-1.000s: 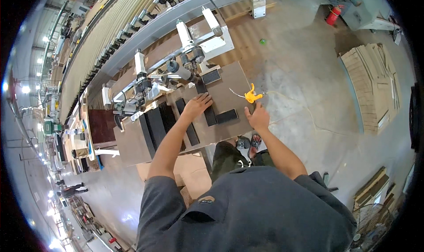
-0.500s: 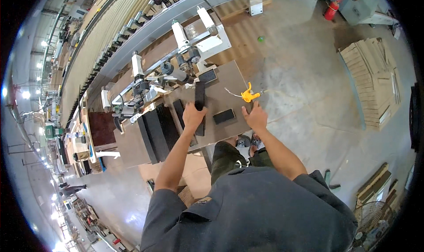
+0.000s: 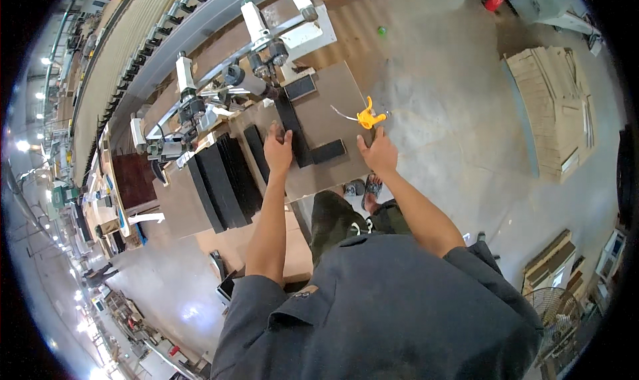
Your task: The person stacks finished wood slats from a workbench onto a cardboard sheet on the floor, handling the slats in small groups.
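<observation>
At frame centre, the left hand (image 3: pixel 278 152) lay flat, fingers spread, on a long black strip (image 3: pixel 293 128) atop the bench (image 3: pixel 333 97); it seemed mid-placement. The right hand (image 3: pixel 378 155) rested open, empty, beside a yellow clamp (image 3: pixel 367 117). Next, squaring the strip likely needed care.

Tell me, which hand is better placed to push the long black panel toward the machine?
Probably the left hand: it already rests against the long black panel, which points toward the machine. The right hand lies flat on the table near the yellow tool, away from that panel.

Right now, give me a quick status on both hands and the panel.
Left hand flat on long black panel. Right hand resting on brown worktable, beside yellow plastic clamp. Short black block between hands.
</observation>
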Motion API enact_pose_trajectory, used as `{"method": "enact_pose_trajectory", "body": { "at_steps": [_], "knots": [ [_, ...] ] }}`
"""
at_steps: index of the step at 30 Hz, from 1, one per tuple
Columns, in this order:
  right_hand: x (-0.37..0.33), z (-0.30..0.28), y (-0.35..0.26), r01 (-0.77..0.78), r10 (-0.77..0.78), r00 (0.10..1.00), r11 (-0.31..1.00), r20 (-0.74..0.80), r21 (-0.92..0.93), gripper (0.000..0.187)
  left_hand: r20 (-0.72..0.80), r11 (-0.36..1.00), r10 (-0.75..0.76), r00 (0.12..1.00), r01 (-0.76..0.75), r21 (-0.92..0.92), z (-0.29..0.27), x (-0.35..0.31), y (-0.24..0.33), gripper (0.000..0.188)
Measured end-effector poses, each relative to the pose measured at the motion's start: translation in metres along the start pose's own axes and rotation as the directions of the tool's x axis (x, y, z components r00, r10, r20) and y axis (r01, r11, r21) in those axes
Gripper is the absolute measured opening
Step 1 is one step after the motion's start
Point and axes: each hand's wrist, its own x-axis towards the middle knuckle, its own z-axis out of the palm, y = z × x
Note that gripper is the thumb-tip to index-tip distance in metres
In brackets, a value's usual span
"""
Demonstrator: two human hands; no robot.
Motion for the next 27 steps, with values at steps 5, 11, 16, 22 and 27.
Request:
{"method": "enact_pose_trajectory", "body": {
  "at_steps": [5, 11, 16, 22, 27],
  "knots": [
    [0.005, -0.001, 0.013, -0.044, 0.045, 0.998, 0.999, 0.043, -0.019, 0.068, 0.294, 0.969, -0.178, 0.939, 0.219, -0.111, 0.0, -0.08, 0.021, 0.075],
    [0.007, 0.012, 0.014, 0.002, -0.002, 1.0, 0.999, 0.007, -0.048, 0.067, 0.094, 0.995, 0.039, 0.995, -0.03, -0.092, 0.024, -0.101, 0.004, 0.069],
    [0.011, 0.004, 0.008, -0.037, 0.038, 0.999, 0.998, 0.02, -0.046, 0.065, -0.076, 0.947, 0.311, 0.947, -0.303, 0.107, 0.041, -0.103, -0.012, 0.059],
    [0.012, 0.006, 0.013, -0.047, 0.047, 0.997, 0.999, 0.06, -0.002, 0.064, -0.079, 0.954, 0.299, 0.951, -0.294, 0.066, 0.046, -0.1, -0.014, 0.051],
    [0.011, 0.008, 0.011, 0.028, -0.028, 0.998, 1.0, -0.061, -0.002, 0.057, -0.053, 0.971, 0.238, 0.97, -0.237, 0.029, 0.042, -0.101, -0.014, 0.054]
  ]
}}
